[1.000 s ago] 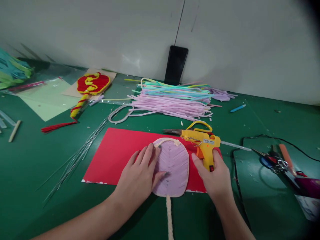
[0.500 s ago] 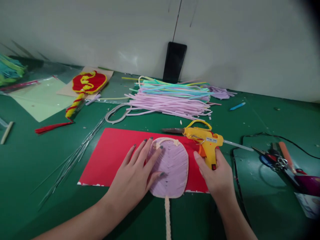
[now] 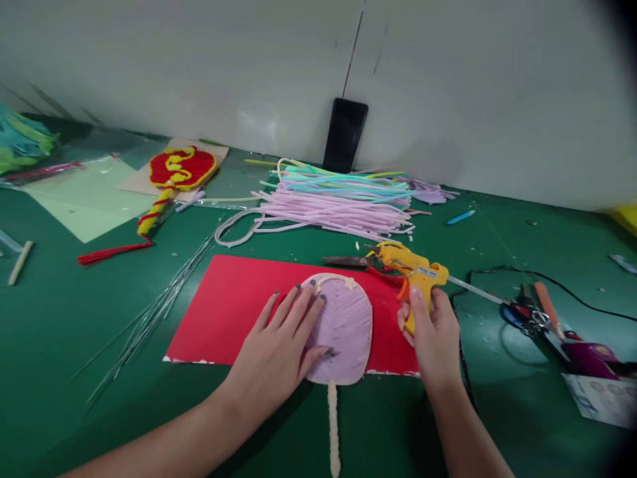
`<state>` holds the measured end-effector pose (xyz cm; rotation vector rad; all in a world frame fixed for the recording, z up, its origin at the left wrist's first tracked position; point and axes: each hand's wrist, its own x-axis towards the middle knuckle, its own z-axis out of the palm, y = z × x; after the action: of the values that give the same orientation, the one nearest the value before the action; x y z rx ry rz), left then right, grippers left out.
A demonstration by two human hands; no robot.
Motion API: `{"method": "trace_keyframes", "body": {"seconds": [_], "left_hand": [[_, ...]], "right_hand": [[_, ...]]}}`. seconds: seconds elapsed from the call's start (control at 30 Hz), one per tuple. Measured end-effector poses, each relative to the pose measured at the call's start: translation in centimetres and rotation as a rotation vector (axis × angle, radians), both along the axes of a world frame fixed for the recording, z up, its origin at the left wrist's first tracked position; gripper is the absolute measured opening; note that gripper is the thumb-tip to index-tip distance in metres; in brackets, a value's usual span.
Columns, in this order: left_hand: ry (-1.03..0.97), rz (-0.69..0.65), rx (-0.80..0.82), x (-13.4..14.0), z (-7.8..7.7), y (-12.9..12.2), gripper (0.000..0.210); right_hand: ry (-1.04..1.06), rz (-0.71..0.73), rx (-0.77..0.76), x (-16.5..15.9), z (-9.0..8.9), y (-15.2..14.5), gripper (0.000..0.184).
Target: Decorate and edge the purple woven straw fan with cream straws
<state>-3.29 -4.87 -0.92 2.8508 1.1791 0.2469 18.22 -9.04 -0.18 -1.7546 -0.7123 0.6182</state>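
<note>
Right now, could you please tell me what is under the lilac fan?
The fan lies over red paper, its lower edge and handle extending past it over the green table. The left hand covers part of the fan's left side. Anything fully beneath the fan is hidden.

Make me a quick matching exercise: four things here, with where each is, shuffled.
1. Glue gun
2. Phone
3. Purple fan
4. Red tassel

A. Leaning on the wall
B. At the end of a yellow-and-red handle
C. Gripped by the right hand
D. Under the left hand

Pairs: 1-C, 2-A, 3-D, 4-B
</note>
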Motion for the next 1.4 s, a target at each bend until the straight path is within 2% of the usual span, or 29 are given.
{"method": "trace_keyframes", "body": {"seconds": [0.07, 0.13, 0.23, 0.37, 0.43, 0.53, 0.63, 0.7, 0.77, 0.87, 0.93, 1.0, 1.07, 1.13, 1.2, 1.3, 1.4], "left_hand": [[-0.002, -0.008, -0.009, 0.0, 0.0, -0.1, 0.054], [0.005, -0.011, -0.021, 0.0, -0.1, -0.1, 0.054], [0.009, -0.014, -0.032, 0.0, -0.1, 0.0, 0.054], [-0.006, -0.03, -0.036, 0.0, -0.1, 0.2, 0.053], [-0.012, -0.033, -0.043, 0.0, -0.2, 0.3, 0.053], [-0.032, -0.037, -0.054, 0.0, -0.4, 0.3, 0.053], [-0.066, -0.04, -0.062, -0.2, -0.4, 0.4, 0.052], [-0.094, -0.04, -0.078, -0.3, -0.4, 0.5, 0.05], [-0.134, -0.042, -0.101, -0.4, -0.3, 0.7, 0.047], [-0.226, -0.037, -0.127, -0.5, -0.3, 1.2, 0.04], [-0.306, 0.028, -0.145, -0.7, -0.4, 1.7, 0.036], [-0.389, 0.138, -0.185, -0.8, -0.7, 2.2, 0.032], [-0.456, 0.22, -0.239, -1.0, -1.0, 2.6, 0.029], [-0.499, 0.241, -0.285, -1.2, -1.2, 3.0, 0.028], [-0.522, 0.231, -0.318, -1.3, -1.2, 3.2, 0.028], [-0.554, 0.229, -0.387, -1.4, -0.8, 3.4, 0.022], [-0.644, 0.248, -0.523, -1.3, -0.2, 3.6, 0.013]], "right_hand": [[0.056, -0.028, 0.024, 0.4, 0.0, 0.0, 0.036], [0.007, -0.06, 0.025, 1.6, 0.2, -0.2, 0.038], [-0.269, -0.051, -0.074, 5.1, 0.6, -0.2, 0.041], [-0.641, 0.09, -0.305, 11.2, 0.7, 0.8, 0.05], [-0.807, 0.161, -0.35, 13.6, 0.2, 1.7, 0.053], [-0.847, 0.226, -0.363, 15.4, -1.1, 3.0, 0.057], [-0.884, 0.248, -0.348, 15.7, -2.2, 3.5, 0.058], [-0.907, 0.226, -0.338, 15.6, -2.3, 3.4, 0.06], [-0.952, 0.154, -0.308, 14.9, -1.7, 3.1, 0.061], [-1.033, -0.033, -0.182, 12.2, 0.9, 2.5, 0.048], [-0.998, -0.076, -0.104, 9.0, 3.0, 2.1, 0.036], [-0.866, 0.008, -0.099, 5.2, 4.7, 1.9, 0.029], [-0.669, 0.206, -0.202, 1.6, 5.6, 1.9, 0.027], [-0.538, 0.447, -0.312, -0.9, 5.4, 1.9, 0.025], [-0.538, 0.524, -0.32, -2.1, 4.3, 2.1, 0.022], [-0.64, 0.455, -0.211, -2.1, 2.2, 2.7, 0.022], [-0.705, 0.355, -0.08, -1.6, 0.7, 3.3, 0.024]]}}
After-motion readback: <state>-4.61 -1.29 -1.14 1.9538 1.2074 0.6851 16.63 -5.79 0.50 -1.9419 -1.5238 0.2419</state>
